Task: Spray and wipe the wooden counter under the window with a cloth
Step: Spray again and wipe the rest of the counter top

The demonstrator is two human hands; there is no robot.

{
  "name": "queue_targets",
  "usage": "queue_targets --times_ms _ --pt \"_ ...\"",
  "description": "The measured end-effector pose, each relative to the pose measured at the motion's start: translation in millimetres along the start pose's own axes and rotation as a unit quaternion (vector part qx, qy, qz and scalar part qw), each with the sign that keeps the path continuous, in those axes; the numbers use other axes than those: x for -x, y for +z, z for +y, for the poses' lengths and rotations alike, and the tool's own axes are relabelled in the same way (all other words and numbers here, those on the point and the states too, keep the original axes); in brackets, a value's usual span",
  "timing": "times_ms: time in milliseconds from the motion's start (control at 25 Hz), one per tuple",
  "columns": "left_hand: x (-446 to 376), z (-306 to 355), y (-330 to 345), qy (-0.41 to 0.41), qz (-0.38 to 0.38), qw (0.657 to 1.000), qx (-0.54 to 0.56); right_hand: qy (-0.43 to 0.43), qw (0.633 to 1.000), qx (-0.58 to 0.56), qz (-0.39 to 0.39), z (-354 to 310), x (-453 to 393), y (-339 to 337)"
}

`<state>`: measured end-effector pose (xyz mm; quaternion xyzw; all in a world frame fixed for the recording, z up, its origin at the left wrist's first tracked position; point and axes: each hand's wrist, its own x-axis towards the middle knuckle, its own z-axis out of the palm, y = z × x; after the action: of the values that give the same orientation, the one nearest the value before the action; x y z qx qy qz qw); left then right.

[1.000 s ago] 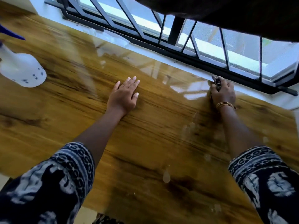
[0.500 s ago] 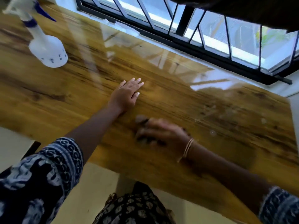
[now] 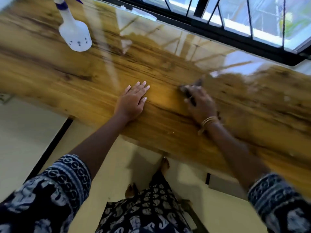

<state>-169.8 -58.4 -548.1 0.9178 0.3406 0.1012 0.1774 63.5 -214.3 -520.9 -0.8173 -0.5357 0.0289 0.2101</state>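
The glossy wooden counter (image 3: 70, 71) runs under the barred window (image 3: 235, 17). My left hand (image 3: 133, 101) lies flat on the wood near the middle, fingers straight. To its right, my right hand (image 3: 200, 103) is blurred and presses a dark cloth (image 3: 196, 84) against the counter; only small bits of the cloth show past the fingers. A white spray bottle (image 3: 74, 32) with a blue trigger stands at the far left of the counter, away from both hands.
The window's black frame and white sill (image 3: 304, 66) border the counter's far edge. Below the near edge lie a pale floor (image 3: 25, 128) and my feet (image 3: 164, 165). Wet streaks and droplets (image 3: 286, 98) mark the right part of the counter.
My right hand with the cloth swept from the window edge toward me, then back out a little to the right. My left hand stayed flat. The view pulled back and down.
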Motion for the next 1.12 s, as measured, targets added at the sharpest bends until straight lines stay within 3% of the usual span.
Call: queue_targets --times_ms 120,240,320,400,480,520,600,760,880,960,1120 --pt "23.8 -2.1 -0.4 0.002 0.010 1.000 -0.005 -0.166 0.984 -0.004 -0.070 -87.3 88.3 32.6" --pt "40.3 -4.5 0.2 -0.001 0.016 1.000 -0.005 -0.256 0.957 -0.010 -0.138 -90.9 113.8 27.5" --pt "49.6 -6.3 0.2 0.001 0.019 1.000 -0.001 -0.161 0.983 -0.008 -0.092 -51.5 103.5 8.9" --pt "59.4 -8.5 -0.5 0.006 0.023 1.000 -0.002 0.027 0.999 0.013 -0.013 2.0 90.7 -15.6" --pt "69.5 -9.2 -1.1 0.004 0.026 1.000 -0.004 0.202 0.978 0.032 0.036 28.2 86.0 -31.8" --pt "74.0 -9.1 -1.5 0.001 0.026 1.000 -0.009 0.244 0.968 0.038 0.051 21.1 84.7 -29.2" --pt "78.7 -8.3 -1.9 -0.001 0.022 1.000 -0.018 0.226 0.971 0.046 0.065 -23.7 85.5 -10.2" --pt "79.0 -8.6 -3.4 -0.002 0.013 0.999 -0.032 0.044 0.998 0.044 0.009 -147.9 107.1 54.1" --pt "78.7 -9.9 -3.7 0.004 0.001 0.999 -0.043 -0.019 0.999 0.037 -0.017 -167.1 119.5 64.8" --pt "79.7 -9.0 -3.5 0.003 0.006 0.999 -0.043 0.029 0.998 0.045 0.014 -126.8 115.3 46.5" --pt "82.0 -8.3 -6.1 0.004 0.009 0.999 -0.045 0.246 0.963 0.065 0.086 -14.5 142.1 -6.5"
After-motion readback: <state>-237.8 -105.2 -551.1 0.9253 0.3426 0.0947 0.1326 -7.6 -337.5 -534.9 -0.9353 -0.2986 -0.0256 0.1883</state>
